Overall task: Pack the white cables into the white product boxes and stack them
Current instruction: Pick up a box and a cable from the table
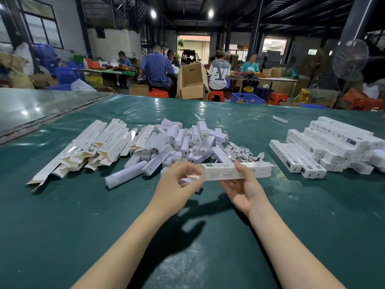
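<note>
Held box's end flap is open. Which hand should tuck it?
Left, probably. The left hand pinches the end flap; the right hand grips the box mid-length, steadying it.

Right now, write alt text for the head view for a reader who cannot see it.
A long white product box is held above a green table: the right hand grips its middle, the left hand pinches the open end flap. Beyond lie unfilled boxes at left, white cables in the middle and stacked boxes at right.
</note>
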